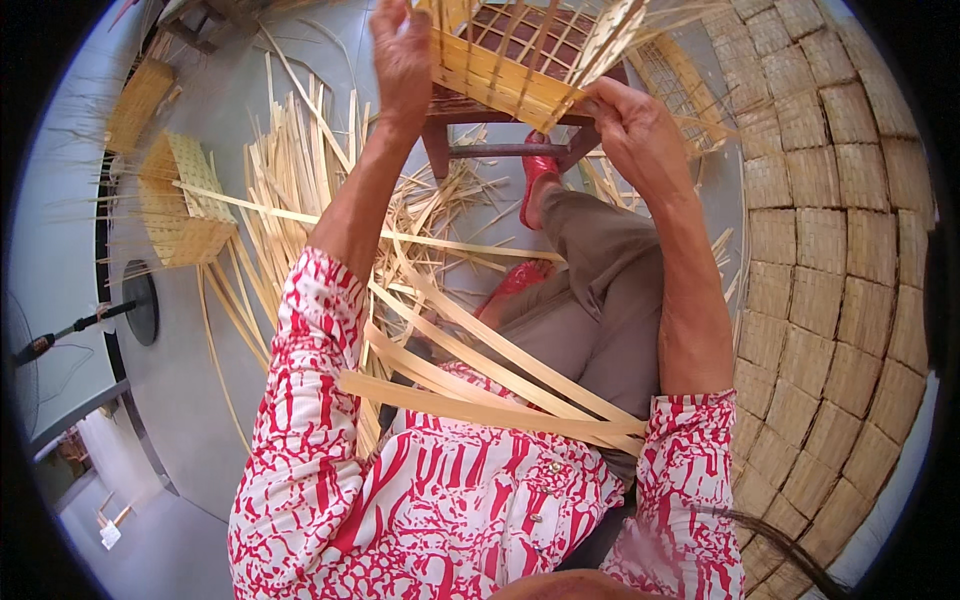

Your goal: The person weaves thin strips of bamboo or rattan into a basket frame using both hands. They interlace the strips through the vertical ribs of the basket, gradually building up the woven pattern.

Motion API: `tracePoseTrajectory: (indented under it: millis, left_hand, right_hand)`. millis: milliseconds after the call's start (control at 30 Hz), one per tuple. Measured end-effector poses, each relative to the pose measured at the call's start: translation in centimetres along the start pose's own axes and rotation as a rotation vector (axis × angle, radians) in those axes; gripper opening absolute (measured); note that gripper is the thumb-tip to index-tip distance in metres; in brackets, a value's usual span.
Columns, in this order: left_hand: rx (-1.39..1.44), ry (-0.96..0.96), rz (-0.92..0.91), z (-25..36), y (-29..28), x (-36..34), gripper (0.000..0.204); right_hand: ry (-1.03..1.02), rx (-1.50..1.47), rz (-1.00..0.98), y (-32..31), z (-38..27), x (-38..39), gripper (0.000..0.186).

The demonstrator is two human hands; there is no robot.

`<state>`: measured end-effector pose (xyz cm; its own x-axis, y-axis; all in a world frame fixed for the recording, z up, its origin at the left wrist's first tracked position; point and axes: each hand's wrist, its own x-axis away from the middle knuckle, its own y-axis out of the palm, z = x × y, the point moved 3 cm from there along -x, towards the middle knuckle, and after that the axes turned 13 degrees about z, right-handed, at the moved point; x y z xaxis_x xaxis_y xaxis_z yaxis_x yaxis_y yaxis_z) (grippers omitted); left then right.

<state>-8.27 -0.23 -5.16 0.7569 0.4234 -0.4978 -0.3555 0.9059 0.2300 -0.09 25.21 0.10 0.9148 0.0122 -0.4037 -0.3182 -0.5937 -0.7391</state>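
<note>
At the top, a yellow woven bamboo piece [505,80] with open lattice and upright strips rests over a dark wooden stool [437,140]. My left hand [400,65] is at its left edge, partly cut off by the view, its fingers blurred. My right hand [625,125] is closed on the lower right corner of the woven piece, thumb and fingers pinched at the edge. Several long pale strips [500,365] lie across my lap, over my crossed legs in grey trousers.
Loose bamboo strips [290,190] heap on the floor at left, beside a woven basket [185,200] and a standing fan's round base [138,302]. Another lattice piece [675,75] lies behind my right hand. Stacked woven squares [820,300] fill the right side. Red shoes [540,165] are below the stool.
</note>
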Motion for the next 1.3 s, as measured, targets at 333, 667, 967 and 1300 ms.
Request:
tracePoseTrajectory:
  millis: [333, 667, 967, 1300]
  left_hand:
    - [-0.63, 0.456, -0.623, 7.6, 6.4, 6.1, 0.02]
    - [-0.575, 0.411, -0.695, 7.5, 5.9, 5.3, 0.01]
    - [-0.617, 0.4, -0.773, 8.8, 5.1, 5.3, 0.006]
    - [-0.396, 0.353, -1.074, 9.8, 3.4, 4.0, 0.006]
  right_hand:
    - [-0.089, 0.057, 0.102, 0.8, -1.3, 0.4, 0.017]
    - [-0.267, 0.187, 0.208, 0.0, -2.3, 0.4, 0.009]
    - [-0.193, 0.149, 0.162, 0.4, -1.4, 0.7, 0.018]
    - [-0.481, 0.063, 0.0, 0.4, -0.9, -1.2, 0.039]
